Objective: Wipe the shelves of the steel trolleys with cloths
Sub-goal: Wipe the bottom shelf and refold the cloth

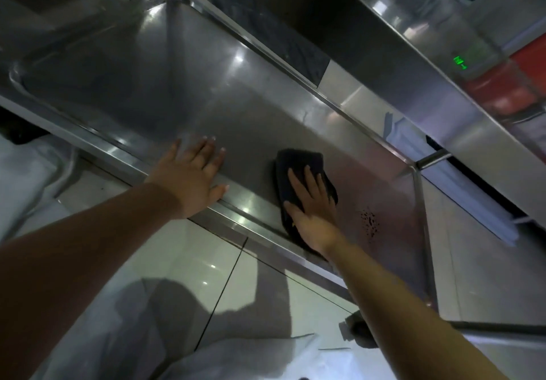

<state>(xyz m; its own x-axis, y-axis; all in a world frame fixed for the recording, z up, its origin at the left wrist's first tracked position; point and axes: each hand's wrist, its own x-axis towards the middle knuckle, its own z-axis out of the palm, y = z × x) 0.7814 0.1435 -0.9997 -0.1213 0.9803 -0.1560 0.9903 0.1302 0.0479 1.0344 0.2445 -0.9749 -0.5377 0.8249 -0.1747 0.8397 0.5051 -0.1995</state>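
Pressing flat on the shelf (pixel 242 107) near its front rim, the L hand (pixel 193 174) has fingers straight and spread, grip apart, holding nothing; its thumb lies along the rim. Shelf is steel, tray-type w/ raised edges, running diagonally from upper left to lower right, and shiny w/ light reflections.

Just R of the L hand, apart from it, a dark cloth (pixel 298 167) lies on the shelf by the front rim. R hand (pixel 314 208) rests on top of the cloth, fingers straight and laid flat, grip apart, pressing the cloth down rather than curling round it. Cloth shows beyond the fingertips and on both sides of the hand.

R of the cloth, close by but not touching, a patch of dark specks (pixel 370 223) sits on the shelf surface. Further R, a post (pixel 421 202) stands at the shelf corner. Upper R, a second steel shelf (pixel 413 39) overhangs. Tiled floor (pixel 192 264) below.
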